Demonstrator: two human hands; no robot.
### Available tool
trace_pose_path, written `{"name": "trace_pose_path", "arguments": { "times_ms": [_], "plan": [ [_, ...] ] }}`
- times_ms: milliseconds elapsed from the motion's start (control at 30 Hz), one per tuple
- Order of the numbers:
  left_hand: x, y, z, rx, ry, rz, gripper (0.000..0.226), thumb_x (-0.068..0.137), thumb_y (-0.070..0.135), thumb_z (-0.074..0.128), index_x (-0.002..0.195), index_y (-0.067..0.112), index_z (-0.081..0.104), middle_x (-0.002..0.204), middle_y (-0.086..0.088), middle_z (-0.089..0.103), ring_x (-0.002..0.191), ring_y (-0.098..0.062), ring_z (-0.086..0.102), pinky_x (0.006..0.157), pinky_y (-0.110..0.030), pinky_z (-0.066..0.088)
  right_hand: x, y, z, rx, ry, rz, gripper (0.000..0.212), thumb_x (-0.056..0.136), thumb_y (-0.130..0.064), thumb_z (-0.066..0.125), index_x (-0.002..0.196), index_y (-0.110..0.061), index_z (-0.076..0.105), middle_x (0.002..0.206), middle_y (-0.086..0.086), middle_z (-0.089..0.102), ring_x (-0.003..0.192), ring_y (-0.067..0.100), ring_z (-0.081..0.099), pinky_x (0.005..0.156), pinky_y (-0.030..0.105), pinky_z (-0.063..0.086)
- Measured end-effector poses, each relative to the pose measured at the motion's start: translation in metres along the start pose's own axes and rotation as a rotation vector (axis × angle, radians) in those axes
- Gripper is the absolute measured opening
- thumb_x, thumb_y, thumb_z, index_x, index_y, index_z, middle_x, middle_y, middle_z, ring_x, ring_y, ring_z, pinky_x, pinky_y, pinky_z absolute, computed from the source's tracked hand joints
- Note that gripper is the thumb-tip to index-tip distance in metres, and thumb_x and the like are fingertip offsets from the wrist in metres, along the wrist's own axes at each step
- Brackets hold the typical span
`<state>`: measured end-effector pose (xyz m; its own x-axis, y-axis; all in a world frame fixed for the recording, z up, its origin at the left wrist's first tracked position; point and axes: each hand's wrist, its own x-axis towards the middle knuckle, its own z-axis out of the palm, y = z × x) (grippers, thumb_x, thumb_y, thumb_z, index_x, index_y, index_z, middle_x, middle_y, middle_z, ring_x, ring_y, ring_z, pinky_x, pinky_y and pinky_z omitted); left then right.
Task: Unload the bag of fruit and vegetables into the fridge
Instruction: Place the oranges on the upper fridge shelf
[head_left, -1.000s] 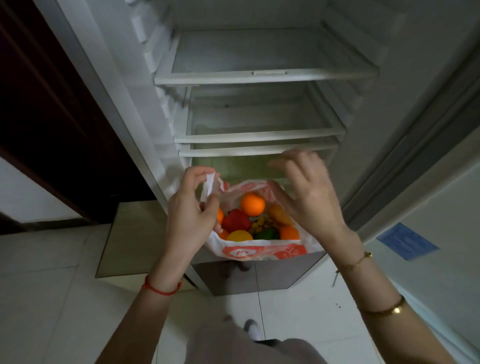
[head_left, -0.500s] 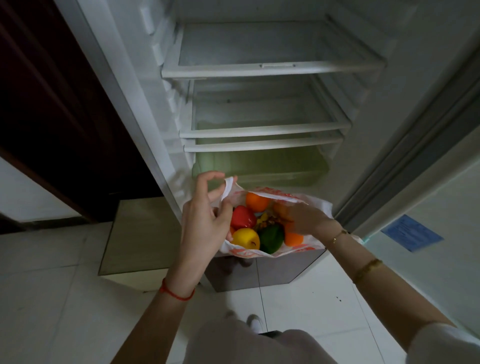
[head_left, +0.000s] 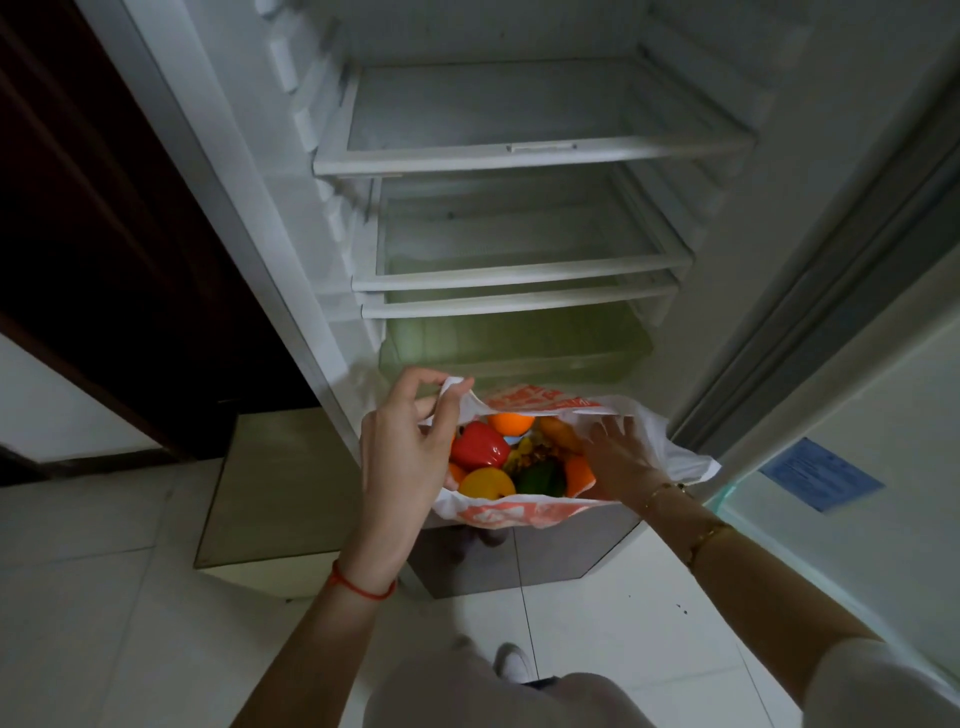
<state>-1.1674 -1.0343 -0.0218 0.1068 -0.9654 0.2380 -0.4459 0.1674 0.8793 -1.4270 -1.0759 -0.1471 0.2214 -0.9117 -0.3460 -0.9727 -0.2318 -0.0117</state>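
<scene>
Head view: crinkled plastic bag (head_left: 519, 514), glossy round fruit, smooth red pepper (head_left: 475, 446).

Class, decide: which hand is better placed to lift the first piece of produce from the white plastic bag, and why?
Right. The right hand is already inside the white plastic bag among the produce; the left hand is pinching the bag's handle to keep it open.

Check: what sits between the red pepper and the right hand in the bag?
Head view: a yellowish cluster, too dim to identify, lies between the red pepper and right hand, inside the bag.
</scene>
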Motion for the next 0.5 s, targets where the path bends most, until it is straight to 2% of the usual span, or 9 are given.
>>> {"name": "trace_pose_path", "arguments": {
  "times_ms": [67,100,167,200,233,300,400,467,500],
  "plan": [
    [0.000,-0.001,0.002,-0.015,0.001,-0.001,0.007,0.098,0.028,0.058,0.098,0.022,0.063,0.076,0.005,0.075,0.032,-0.012,0.056,0.033,-0.041,0.046,0.008,0.007,0.012,-0.059,0.049,0.022,0.145,0.012,-0.069,0.086,0.138,-0.032,0.026,0.102,0.016,0.066,0.080,0.047,0.069,0.071,0.066,0.054],
    [0.000,-0.001,0.003,-0.017,0.004,-0.001,0.007,0.098,0.027,0.058,0.098,0.022,0.064,0.076,0.004,0.075,0.033,-0.012,0.056,0.034,-0.042,0.047,0.010,0.006,0.013,-0.076,0.050,0.027,0.143,0.006,-0.066,0.087,0.136,-0.029,0.041,0.091,0.017,0.070,0.076,0.049,0.068,0.070,0.071,0.052],
    [0.001,-0.001,0.005,-0.016,0.010,-0.003,0.009,0.098,0.026,0.058,0.099,0.020,0.065,0.071,0.002,0.074,0.035,-0.010,0.057,0.036,-0.042,0.048,0.012,0.008,0.020,-0.123,0.075,0.038,0.122,0.001,-0.063,0.089,0.112,-0.015,0.073,0.079,0.017,0.071,0.073,0.048,0.068,0.071,0.075,0.048],
    [0.002,-0.002,0.006,-0.011,0.016,-0.002,0.011,0.098,0.026,0.057,0.099,0.019,0.065,0.068,0.001,0.073,0.036,-0.010,0.057,0.037,-0.041,0.049,0.009,0.003,0.013,-0.145,0.056,0.046,0.112,0.005,-0.063,0.089,0.104,-0.012,0.077,0.082,0.017,0.072,0.076,0.048,0.069,0.073,0.075,0.047],
    [0.003,-0.002,0.006,-0.008,0.023,0.000,0.011,0.097,0.027,0.057,0.098,0.019,0.064,0.066,0.001,0.073,0.036,-0.009,0.057,0.038,-0.039,0.049,0.007,-0.001,0.008,-0.185,0.017,0.072,0.109,0.015,-0.065,0.090,0.108,-0.011,0.076,0.092,0.019,0.073,0.086,0.049,0.069,0.080,0.075,0.045],
    [0.004,-0.002,0.007,-0.008,0.032,0.004,0.012,0.097,0.029,0.057,0.095,0.019,0.063,0.063,0.002,0.071,0.037,-0.006,0.056,0.039,-0.034,0.048,0.007,-0.008,0.002,-0.270,0.027,0.117,0.104,0.049,-0.066,0.085,0.135,-0.013,0.059,0.127,0.021,0.062,0.117,0.052,0.056,0.099,0.075,0.034],
    [0.005,-0.002,0.008,-0.010,0.036,-0.005,0.011,0.098,0.025,0.057,0.095,0.016,0.064,0.061,0.003,0.069,0.035,-0.007,0.054,0.037,-0.031,0.046,0.008,-0.012,-0.006,-0.224,0.028,0.128,0.100,0.059,-0.069,0.079,0.136,-0.010,0.057,0.132,0.025,0.058,0.120,0.054,0.053,0.096,0.078,0.034],
    [0.007,-0.002,0.009,-0.021,0.044,-0.014,0.011,0.098,0.022,0.058,0.095,0.014,0.064,0.065,0.004,0.070,0.035,-0.009,0.054,0.035,-0.031,0.046,0.010,-0.009,0.003,-0.214,0.043,0.130,0.086,0.089,-0.062,0.053,0.155,-0.015,0.022,0.156,0.020,0.029,0.144,0.047,0.024,0.113,0.071,0.009],
    [0.007,-0.002,0.009,-0.029,0.048,-0.017,0.011,0.099,0.021,0.058,0.095,0.013,0.064,0.067,0.004,0.071,0.034,-0.009,0.054,0.035,-0.031,0.046,0.013,-0.006,0.008,-0.205,-0.017,0.161,0.082,0.094,-0.059,0.045,0.157,-0.017,0.011,0.160,0.017,0.020,0.148,0.043,0.015,0.115,0.068,0.002]
  ]
}}
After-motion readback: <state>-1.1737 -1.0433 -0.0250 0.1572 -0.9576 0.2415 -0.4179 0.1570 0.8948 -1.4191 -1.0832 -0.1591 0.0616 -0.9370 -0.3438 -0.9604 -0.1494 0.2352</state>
